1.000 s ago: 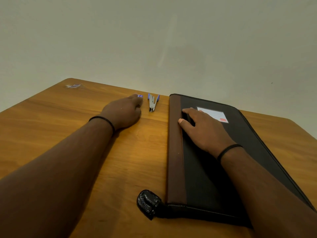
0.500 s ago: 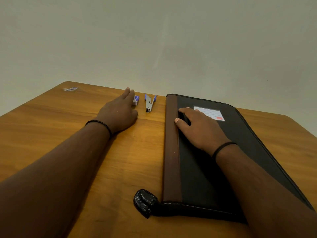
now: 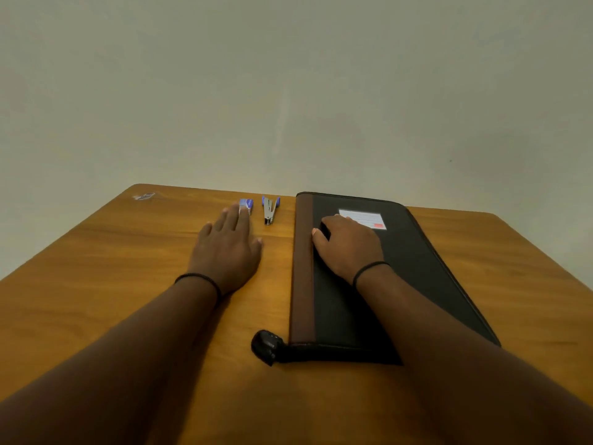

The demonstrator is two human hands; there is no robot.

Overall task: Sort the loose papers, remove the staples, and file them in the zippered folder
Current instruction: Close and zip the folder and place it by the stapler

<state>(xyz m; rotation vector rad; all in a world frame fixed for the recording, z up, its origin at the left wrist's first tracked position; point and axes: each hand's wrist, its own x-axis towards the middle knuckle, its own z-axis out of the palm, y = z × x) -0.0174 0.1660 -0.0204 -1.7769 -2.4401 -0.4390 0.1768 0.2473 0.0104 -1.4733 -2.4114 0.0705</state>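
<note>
Two hands on worktop (image 3: 96, 268). Left hand (image 3: 227, 248) flat, fingers extended, tips touching small blue box (image 3: 246, 205). Staple remover (image 3: 269, 211) just right, long axis near-far. Right hand (image 3: 348, 244) rests, fingers slightly bent, on closed zippered folder (image 3: 401, 277).

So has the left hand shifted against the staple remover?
Yes. The left hand has opened flat, fingertips still by the small blue box, left of the staple remover.

Seen from above a wooden table (image 3: 96, 268): left hand (image 3: 226, 248) flat on the wood, fingers straight, fingertips at a small blue box (image 3: 246, 205). Just right of that, a staple remover (image 3: 269, 211) with blue handles. Right hand (image 3: 348, 244) resting on a closed black-and-brown zippered folder (image 3: 417, 268), beside its white label (image 3: 364, 217). Black wristbands on both wrists.
</note>
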